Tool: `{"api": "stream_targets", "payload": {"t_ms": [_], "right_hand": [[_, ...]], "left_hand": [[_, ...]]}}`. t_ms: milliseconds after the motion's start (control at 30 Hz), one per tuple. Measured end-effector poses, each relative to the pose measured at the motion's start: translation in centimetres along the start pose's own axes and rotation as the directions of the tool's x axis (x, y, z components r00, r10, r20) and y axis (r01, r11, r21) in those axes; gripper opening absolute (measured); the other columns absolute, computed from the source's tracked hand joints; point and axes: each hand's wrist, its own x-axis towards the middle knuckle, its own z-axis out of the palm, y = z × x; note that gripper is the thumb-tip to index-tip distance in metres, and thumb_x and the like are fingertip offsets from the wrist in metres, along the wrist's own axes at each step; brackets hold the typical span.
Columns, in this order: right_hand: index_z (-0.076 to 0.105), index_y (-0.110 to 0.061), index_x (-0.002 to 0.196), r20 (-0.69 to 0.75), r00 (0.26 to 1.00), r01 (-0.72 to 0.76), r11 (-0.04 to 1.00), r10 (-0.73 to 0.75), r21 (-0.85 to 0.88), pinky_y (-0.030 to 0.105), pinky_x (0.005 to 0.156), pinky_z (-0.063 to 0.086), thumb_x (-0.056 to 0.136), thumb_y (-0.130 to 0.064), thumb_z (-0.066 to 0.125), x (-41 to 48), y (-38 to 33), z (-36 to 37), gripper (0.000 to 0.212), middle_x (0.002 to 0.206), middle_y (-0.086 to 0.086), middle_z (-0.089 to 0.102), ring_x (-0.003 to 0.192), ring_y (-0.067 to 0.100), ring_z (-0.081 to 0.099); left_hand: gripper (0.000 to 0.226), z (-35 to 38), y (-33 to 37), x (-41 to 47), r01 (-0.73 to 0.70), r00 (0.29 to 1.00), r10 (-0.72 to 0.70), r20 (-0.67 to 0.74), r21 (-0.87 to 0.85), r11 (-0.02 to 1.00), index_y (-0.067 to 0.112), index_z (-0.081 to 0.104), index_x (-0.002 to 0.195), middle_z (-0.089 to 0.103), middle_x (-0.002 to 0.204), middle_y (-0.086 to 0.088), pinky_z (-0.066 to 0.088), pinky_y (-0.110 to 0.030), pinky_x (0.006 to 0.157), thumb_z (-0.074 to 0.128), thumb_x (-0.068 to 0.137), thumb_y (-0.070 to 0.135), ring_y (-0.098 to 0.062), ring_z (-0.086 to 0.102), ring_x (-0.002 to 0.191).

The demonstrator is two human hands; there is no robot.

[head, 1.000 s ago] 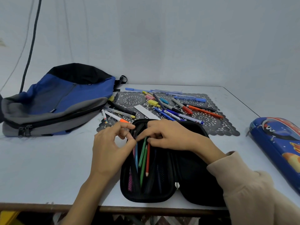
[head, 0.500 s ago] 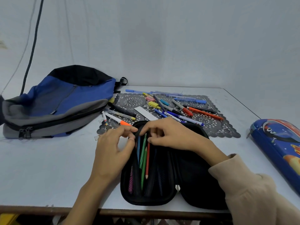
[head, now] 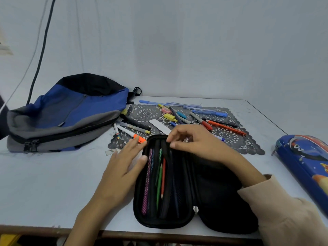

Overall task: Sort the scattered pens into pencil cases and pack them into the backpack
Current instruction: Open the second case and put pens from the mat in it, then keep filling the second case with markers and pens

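You're early on: a few pencils point(head: 163, 174) sit in the open black pencil case point(head: 159, 224) at the worktop point(head: 44, 183) front. Your left hand point(head: 122, 167) lies flat against its side. Your right hand point(head: 198, 144) curls over its top, can't tell if it's gripping. Most pens point(head: 225, 127) litter the mat point(head: 147, 112); the backpack point(head: 71, 118) isn't packed yet.

Pale table point(head: 53, 183) with backpack point(head: 71, 116), lace mat point(head: 147, 112), black pencil case point(head: 221, 201), blue case point(head: 305, 162).

Black pencil case point(head: 221, 201) open flat, centre front; pink dotted pen point(head: 147, 183), green pencils point(head: 159, 180), red pencil point(head: 163, 176) lengthwise in left half. Scattered pens point(head: 211, 113) beyond. Blue printed pencil case point(head: 305, 162) closed, far right. Blue-grey backpack point(head: 74, 110) lying flat, left, zip closed.
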Motion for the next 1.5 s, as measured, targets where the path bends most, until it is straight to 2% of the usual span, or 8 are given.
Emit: {"api": "stream_targets", "payload": {"t_ms": [233, 467, 633, 733, 1000, 1133, 1267, 1500], "right_hand": [[0.072, -0.012, 0.091, -0.120, 0.969, -0.210, 0.977, 0.214, 0.045, 0.020, 0.057, 0.045, 0.087, -0.007, 0.066, 0.7, 0.2, -5.5, 0.009, 0.073, -0.004, 0.071, 0.067, 0.009, 0.063], [0.068, -0.010, 0.087, -0.326, 0.869, -0.367, 0.927, 0.372, 0.082, 0.022, 0.051, 0.044, 0.085, -0.003, 0.060, 4.2, 2.5, -8.1, 0.011, 0.075, 0.004, 0.069, 0.065, 0.017, 0.064], [0.068, -0.007, 0.081, -0.248, 0.880, -0.474, 0.719, 0.405, -0.509, 0.025, 0.061, 0.049, 0.084, -0.005, 0.058, 5.7, 5.9, -5.9, 0.010, 0.082, 0.007, 0.069, 0.076, 0.022, 0.065], [0.059, -0.013, 0.079, -0.253, 0.884, -0.456, 0.609, 0.393, -0.649, 0.034, 0.075, 0.049, 0.085, -0.008, 0.054, 5.8, 7.5, -5.2, 0.009, 0.099, 0.014, 0.066, 0.091, 0.032, 0.062], [0.064, -0.015, 0.083, -0.100, 0.865, -0.436, 0.640, 0.491, -0.633, 0.032, 0.071, 0.047, 0.084, -0.014, 0.066, 5.3, 7.7, -5.4, 0.003, 0.095, 0.006, 0.066, 0.090, 0.025, 0.062], [0.053, -0.012, 0.084, -0.243, 0.855, -0.483, 0.534, 0.458, -0.694, 0.032, 0.071, 0.042, 0.089, -0.020, 0.055, 5.3, 6.9, -5.5, 0.009, 0.084, 0.006, 0.055, 0.086, 0.029, 0.053], [0.043, -0.013, 0.105, -0.349, 0.838, -0.544, 0.686, 0.418, -0.484, 0.035, 0.068, 0.037, 0.097, -0.027, 0.041, 5.7, 6.8, -5.1, 0.017, 0.089, 0.009, 0.048, 0.086, 0.029, 0.048], [0.037, -0.016, 0.066, -0.120, 0.813, -0.566, 0.725, 0.570, -0.393, 0.027, 0.052, 0.031, 0.087, -0.030, 0.070, 6.2, 7.0, -4.2, 0.042, 0.067, 0.001, 0.042, 0.059, 0.014, 0.039]], "left_hand": [[0.080, -2.2, -1.8, -2.8, 0.042, 0.979, -0.150, 0.140, 0.580, 0.813, 0.043, -0.011, 0.146, -0.023, 0.153, 0.024, -0.019, -0.030, 0.117, -0.020, 0.071, 0.068, 0.011, -0.030, 0.135], [0.085, -2.0, -1.5, -2.8, 0.020, 0.977, -0.143, 0.155, 0.609, 0.793, 0.038, -0.016, 0.148, -0.025, 0.152, 0.023, -0.015, -0.029, 0.119, -0.026, 0.067, 0.064, 0.009, -0.026, 0.138], [0.093, -2.0, -1.7, -2.8, 0.014, 0.976, -0.145, 0.164, 0.617, 0.787, 0.040, -0.017, 0.145, -0.025, 0.151, 0.024, -0.015, -0.029, 0.118, -0.040, 0.060, 0.069, 0.010, -0.027, 0.137], [0.089, -2.0, -1.7, -2.9, 0.000, 0.972, -0.149, 0.182, 0.632, 0.775, 0.039, -0.023, 0.142, -0.029, 0.150, 0.023, -0.016, -0.029, 0.118, -0.040, 0.060, 0.067, 0.009, -0.030, 0.135], [0.084, -2.1, -1.7, -2.8, -0.005, 0.971, -0.143, 0.193, 0.611, 0.792, 0.038, -0.021, 0.142, -0.026, 0.151, 0.023, -0.017, -0.026, 0.117, -0.032, 0.065, 0.068, 0.010, -0.028, 0.136], [0.086, -2.1, -1.4, -2.8, -0.002, 0.969, -0.152, 0.194, 0.622, 0.783, 0.037, -0.023, 0.141, -0.028, 0.150, 0.022, -0.017, -0.025, 0.117, -0.035, 0.062, 0.069, 0.009, -0.028, 0.137], [0.079, -2.1, -1.2, -2.8, -0.002, 0.967, -0.155, 0.201, 0.617, 0.787, 0.036, -0.022, 0.141, -0.025, 0.152, 0.020, -0.015, -0.027, 0.118, -0.026, 0.067, 0.064, 0.007, -0.024, 0.139], [0.089, -2.1, -1.2, -2.4, 0.013, 0.966, -0.166, 0.196, 0.608, 0.794, 0.030, -0.008, 0.153, -0.019, 0.154, 0.020, -0.012, -0.028, 0.119, -0.018, 0.072, 0.065, 0.006, -0.021, 0.140]]}}
